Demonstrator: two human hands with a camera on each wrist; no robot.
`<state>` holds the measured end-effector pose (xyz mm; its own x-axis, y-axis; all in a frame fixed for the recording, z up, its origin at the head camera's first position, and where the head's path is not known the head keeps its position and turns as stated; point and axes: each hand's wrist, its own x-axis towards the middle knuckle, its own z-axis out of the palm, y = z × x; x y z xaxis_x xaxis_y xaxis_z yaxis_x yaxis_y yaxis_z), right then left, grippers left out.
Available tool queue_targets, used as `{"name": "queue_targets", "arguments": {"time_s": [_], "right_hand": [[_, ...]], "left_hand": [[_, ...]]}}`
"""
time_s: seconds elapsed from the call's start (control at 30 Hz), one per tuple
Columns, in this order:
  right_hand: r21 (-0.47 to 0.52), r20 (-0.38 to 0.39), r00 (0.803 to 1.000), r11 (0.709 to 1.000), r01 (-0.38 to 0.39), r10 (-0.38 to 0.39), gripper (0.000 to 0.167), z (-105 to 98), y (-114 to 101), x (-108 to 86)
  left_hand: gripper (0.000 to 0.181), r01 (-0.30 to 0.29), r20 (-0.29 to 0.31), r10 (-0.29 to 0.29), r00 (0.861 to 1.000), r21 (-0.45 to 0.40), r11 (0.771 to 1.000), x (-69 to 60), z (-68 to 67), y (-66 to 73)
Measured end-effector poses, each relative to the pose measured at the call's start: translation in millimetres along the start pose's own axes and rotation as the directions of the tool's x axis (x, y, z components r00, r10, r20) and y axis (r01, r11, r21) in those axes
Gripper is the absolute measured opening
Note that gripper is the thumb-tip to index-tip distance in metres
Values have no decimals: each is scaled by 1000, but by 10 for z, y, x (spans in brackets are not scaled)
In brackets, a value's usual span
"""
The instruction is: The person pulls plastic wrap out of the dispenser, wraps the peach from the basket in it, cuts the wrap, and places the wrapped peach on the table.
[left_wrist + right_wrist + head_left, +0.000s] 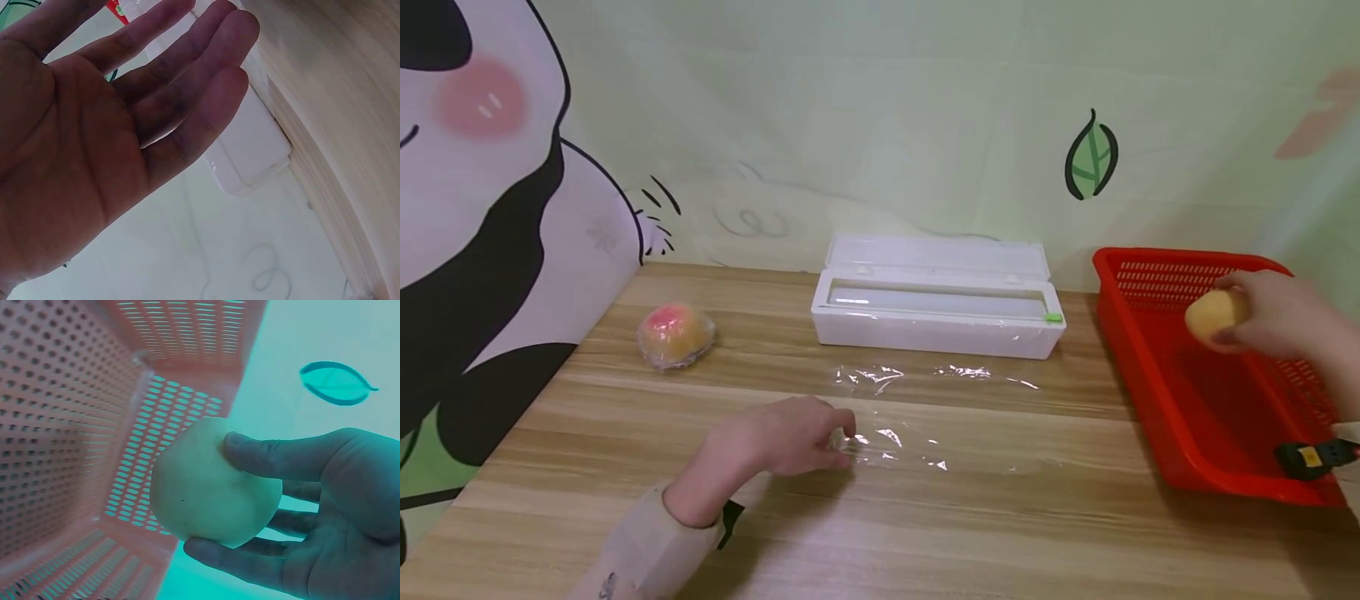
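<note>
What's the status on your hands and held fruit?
Right hand grips yellow fruit at red basket. Left hand near clear film, palm empty. Basket's side wall between fruit and film.

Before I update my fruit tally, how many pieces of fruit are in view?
2: a wrapped fruit on the left of the table, and a yellow fruit in the right hand over the red basket. The arm covers some of the basket, so more could be hidden.

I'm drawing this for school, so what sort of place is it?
Probably an indoor activity corner: there's a wooden table in front of a cartoon-panda backdrop, with a white film dispenser on the table.
</note>
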<state>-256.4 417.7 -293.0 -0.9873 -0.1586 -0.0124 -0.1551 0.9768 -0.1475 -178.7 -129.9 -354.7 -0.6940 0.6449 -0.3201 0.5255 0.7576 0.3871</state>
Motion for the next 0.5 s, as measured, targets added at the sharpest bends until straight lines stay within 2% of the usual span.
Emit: {"name": "queue_targets", "arguments": {"time_s": [0.23, 0.5], "right_hand": [[-23, -61, 997, 999, 42, -44, 69, -126, -110, -62], [-19, -112, 992, 999, 50, -52, 70, -225, -452, -231]], "left_hand": [[25, -1, -5, 1, 1000, 4, 1000, -10, -2, 10], [26, 18, -2, -18, 1000, 2, 1000, 12, 1, 27]]}}
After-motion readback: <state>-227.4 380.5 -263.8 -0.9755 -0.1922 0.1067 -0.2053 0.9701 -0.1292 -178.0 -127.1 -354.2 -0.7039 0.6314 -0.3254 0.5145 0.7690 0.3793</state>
